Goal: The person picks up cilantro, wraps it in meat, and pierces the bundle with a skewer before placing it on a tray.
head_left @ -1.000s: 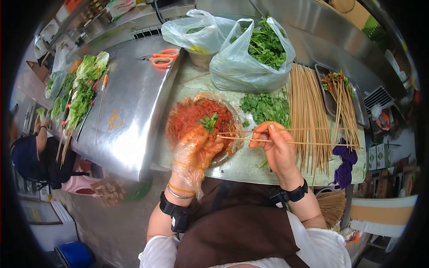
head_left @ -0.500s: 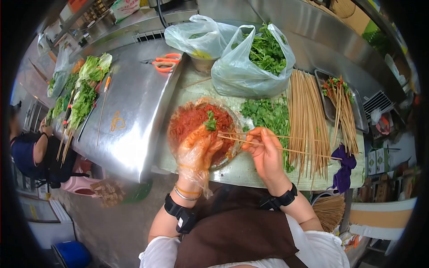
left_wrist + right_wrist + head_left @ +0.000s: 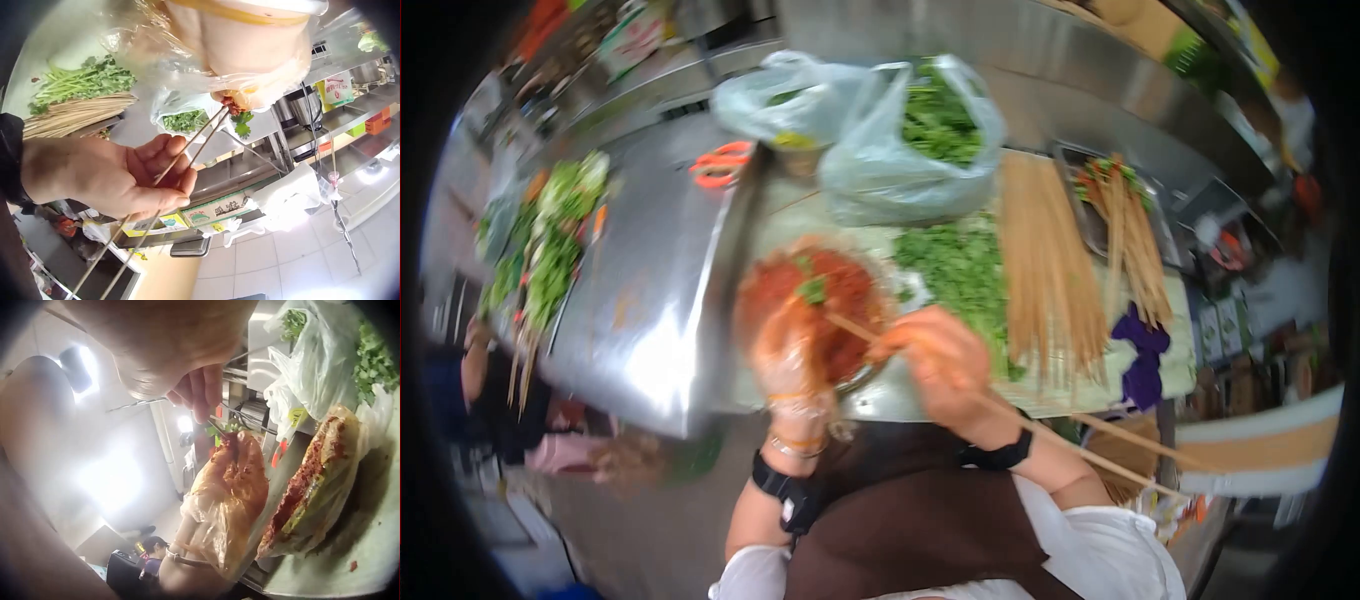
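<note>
In a clear plastic glove, my left hand (image 3: 790, 345) pinches a red-coated bundle with a coriander sprig (image 3: 812, 291) poking out of it. Below this hand is a plastic-lined bowl (image 3: 340, 506) heaped with a red, wet-looking shredded mix (image 3: 845, 275). My bare right hand (image 3: 945, 365) grips two thin bamboo skewers (image 3: 85, 275) between thumb and fingers. Their front ends meet the red bundle at my left fingertips in the left wrist view, and their long rear ends slant down to the right past my forearm.
Chopped coriander (image 3: 950, 275) and a row of bamboo skewers lie right of the bowl. Beyond stand plastic bags of greens (image 3: 910, 170). A tray (image 3: 1090, 215) with filled skewers and a purple cloth (image 3: 1142, 355) are far right. Orange-handled scissors (image 3: 722, 165) lie on the steel table.
My right hand has moved in close to my left, and the skewers' rear ends have swung down towards my body. The whole head view has shifted and blurred.
</note>
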Demonstrator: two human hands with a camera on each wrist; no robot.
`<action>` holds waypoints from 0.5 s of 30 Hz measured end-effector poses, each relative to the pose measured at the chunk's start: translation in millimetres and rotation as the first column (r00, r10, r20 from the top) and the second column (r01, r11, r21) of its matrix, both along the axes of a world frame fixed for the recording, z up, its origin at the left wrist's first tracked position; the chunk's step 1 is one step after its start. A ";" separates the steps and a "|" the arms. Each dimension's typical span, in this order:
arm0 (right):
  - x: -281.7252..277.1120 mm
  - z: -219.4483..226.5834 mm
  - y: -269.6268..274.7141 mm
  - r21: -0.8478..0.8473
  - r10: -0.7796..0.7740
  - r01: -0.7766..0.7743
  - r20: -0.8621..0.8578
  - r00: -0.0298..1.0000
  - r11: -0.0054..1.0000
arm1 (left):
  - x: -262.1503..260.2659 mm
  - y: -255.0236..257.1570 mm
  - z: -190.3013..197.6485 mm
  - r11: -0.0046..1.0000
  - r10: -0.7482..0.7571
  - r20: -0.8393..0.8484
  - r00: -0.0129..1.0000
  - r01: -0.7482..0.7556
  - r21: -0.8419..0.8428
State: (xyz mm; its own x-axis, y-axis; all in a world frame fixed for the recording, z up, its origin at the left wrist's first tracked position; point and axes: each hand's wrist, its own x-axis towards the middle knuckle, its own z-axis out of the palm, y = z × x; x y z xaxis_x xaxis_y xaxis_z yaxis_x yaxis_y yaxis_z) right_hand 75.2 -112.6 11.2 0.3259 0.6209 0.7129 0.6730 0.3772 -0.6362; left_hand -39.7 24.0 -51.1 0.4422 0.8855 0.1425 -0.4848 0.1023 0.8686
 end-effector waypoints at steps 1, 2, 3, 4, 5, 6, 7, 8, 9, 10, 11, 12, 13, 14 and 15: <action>-2.5 -0.9 -2.2 -0.020 0.025 -0.025 -0.038 0.999 0.999 | 3.0 -5.7 13.9 1.000 -0.010 -0.049 0.999 0.010 0.004; -5.9 -3.0 -1.9 -0.036 0.046 -0.049 -0.080 0.996 0.998 | 4.3 -2.6 9.1 0.998 0.015 -0.056 0.998 -0.012 0.061; -6.0 -2.9 1.7 0.039 0.016 -0.017 0.022 1.000 0.999 | 5.4 0.2 4.6 0.992 0.043 -0.062 0.997 -0.035 0.118; -5.2 -2.8 4.5 0.113 -0.007 -0.007 0.121 0.993 0.994 | 6.5 2.0 2.0 0.983 0.072 -0.067 0.995 -0.059 0.173; -5.8 4.0 4.0 0.099 -0.021 0.007 0.139 0.990 0.995 | 6.9 2.3 3.5 0.984 0.063 -0.086 0.994 -0.047 0.173; -7.8 12.7 3.9 0.087 -0.024 0.011 0.155 0.988 0.996 | 6.9 2.2 7.9 0.983 0.065 -0.106 0.992 -0.045 0.176; -9.2 16.1 3.6 0.045 -0.035 0.027 0.178 0.983 0.999 | 7.4 1.4 5.5 0.982 0.086 -0.128 0.988 -0.062 0.179; -9.4 15.3 5.4 0.055 -0.038 0.028 0.191 0.981 0.998 | 8.1 1.1 5.0 0.994 0.036 -0.072 0.997 -0.028 0.106; -9.3 12.2 8.0 0.064 -0.039 0.026 0.203 0.978 0.998 | 8.3 0.6 4.7 0.999 -0.008 -0.014 1.000 0.008 0.035; -9.9 8.6 10.7 0.074 -0.037 0.022 0.213 0.976 0.997 | 6.7 0.7 3.5 0.998 -0.045 0.045 0.998 0.047 -0.035; -11.1 4.9 13.2 0.064 -0.027 0.013 0.224 0.974 0.998 | 3.2 2.9 -2.7 0.997 -0.070 0.043 0.997 0.072 -0.041; -12.0 4.5 14.1 0.067 -0.035 0.020 0.221 0.975 0.998 | 0.9 5.2 -6.7 0.997 -0.072 0.023 0.997 0.073 -0.026; -12.7 4.4 14.9 0.070 -0.042 0.027 0.217 0.975 0.997 | -1.2 7.4 -9.8 0.997 -0.073 0.003 0.997 0.073 -0.011; -13.5 4.0 15.7 0.073 -0.049 0.035 0.212 0.976 0.997 | -2.9 9.7 -11.7 0.997 -0.074 -0.018 0.997 0.074 0.004; -14.1 2.0 17.2 0.078 -0.034 0.018 0.212 0.977 0.997 | -4.4 12.1 -13.1 0.998 -0.068 -0.033 0.997 0.068 0.018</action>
State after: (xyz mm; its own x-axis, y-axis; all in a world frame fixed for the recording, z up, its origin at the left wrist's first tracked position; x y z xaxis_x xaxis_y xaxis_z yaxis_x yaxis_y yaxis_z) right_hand 61.1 -95.5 13.2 0.1764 0.5559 0.8123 0.8002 0.3995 -0.4473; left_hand -44.2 36.1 -64.2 0.5060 0.8505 0.1437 -0.4486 0.1171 0.8860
